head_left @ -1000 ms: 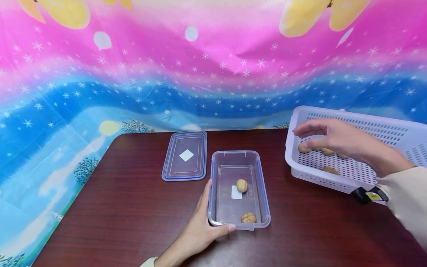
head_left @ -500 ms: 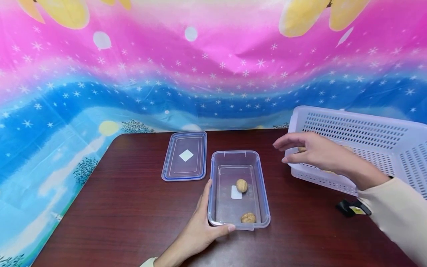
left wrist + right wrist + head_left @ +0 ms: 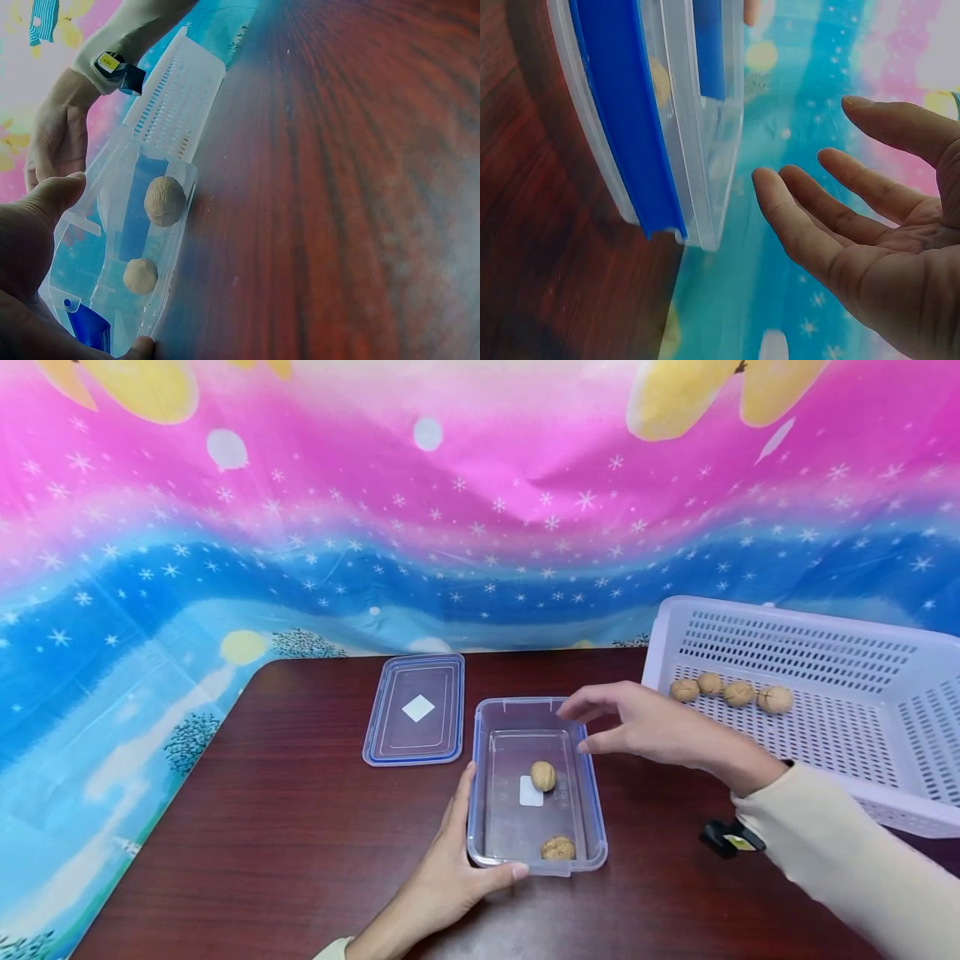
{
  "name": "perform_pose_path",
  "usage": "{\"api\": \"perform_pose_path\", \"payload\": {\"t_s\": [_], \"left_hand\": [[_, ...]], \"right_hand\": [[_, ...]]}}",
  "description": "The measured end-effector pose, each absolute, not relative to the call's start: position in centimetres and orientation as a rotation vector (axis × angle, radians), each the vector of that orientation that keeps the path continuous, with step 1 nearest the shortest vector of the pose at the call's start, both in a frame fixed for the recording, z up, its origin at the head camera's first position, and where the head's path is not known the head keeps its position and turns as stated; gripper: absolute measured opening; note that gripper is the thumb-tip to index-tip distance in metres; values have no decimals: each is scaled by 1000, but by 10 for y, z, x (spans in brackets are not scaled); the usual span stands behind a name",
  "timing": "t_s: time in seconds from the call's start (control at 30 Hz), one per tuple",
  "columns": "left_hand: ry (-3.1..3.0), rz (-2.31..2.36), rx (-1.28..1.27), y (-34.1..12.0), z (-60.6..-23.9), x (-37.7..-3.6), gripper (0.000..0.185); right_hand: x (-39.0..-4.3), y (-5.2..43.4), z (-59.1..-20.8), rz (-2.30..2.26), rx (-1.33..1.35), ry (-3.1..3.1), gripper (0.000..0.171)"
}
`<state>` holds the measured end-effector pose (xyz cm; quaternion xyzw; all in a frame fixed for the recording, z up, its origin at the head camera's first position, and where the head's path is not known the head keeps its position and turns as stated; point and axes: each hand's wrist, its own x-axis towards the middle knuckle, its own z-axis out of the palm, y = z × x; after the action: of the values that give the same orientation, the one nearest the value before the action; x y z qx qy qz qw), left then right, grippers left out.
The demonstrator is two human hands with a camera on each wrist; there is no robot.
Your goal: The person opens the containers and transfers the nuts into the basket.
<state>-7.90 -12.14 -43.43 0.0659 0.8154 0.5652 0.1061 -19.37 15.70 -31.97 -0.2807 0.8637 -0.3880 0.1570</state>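
We hold the clear box (image 3: 536,785) near the middle of the table (image 3: 300,843), a little toward its near edge. Two walnuts (image 3: 543,775) lie in it already, one by the white sticker on the floor and one against the near wall. Four more nuts (image 3: 726,691) sit in a row in the white basket (image 3: 862,693) at the table's right edge, so we judge the moving of nuts well short of half done, with the lid (image 3: 417,710) yet to go on; it lies flat just left of the box, toward the far edge.

Our left hand (image 3: 450,881) braces the box at its near left corner: the fingers lie straight along the left wall and the thumb presses the near rim. It steadies rather than grasps.

Our right hand (image 3: 645,731) hovers over the box's far right corner, palm down, arm reaching in from the right with the sleeve over the table's right side. The right wrist view shows the fingers (image 3: 810,225) spread and relaxed, the palm bare, nothing pinched. A small black and yellow tag (image 3: 723,839) shows by that wrist.
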Motion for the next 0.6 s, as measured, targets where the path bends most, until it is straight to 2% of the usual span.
{"api": "perform_pose_path", "payload": {"t_s": [0.6], "left_hand": [[2413, 1644, 197, -121, -434, -79, 127]], "right_hand": [[-200, 112, -349, -1013, -830, 2386, 39]]}}
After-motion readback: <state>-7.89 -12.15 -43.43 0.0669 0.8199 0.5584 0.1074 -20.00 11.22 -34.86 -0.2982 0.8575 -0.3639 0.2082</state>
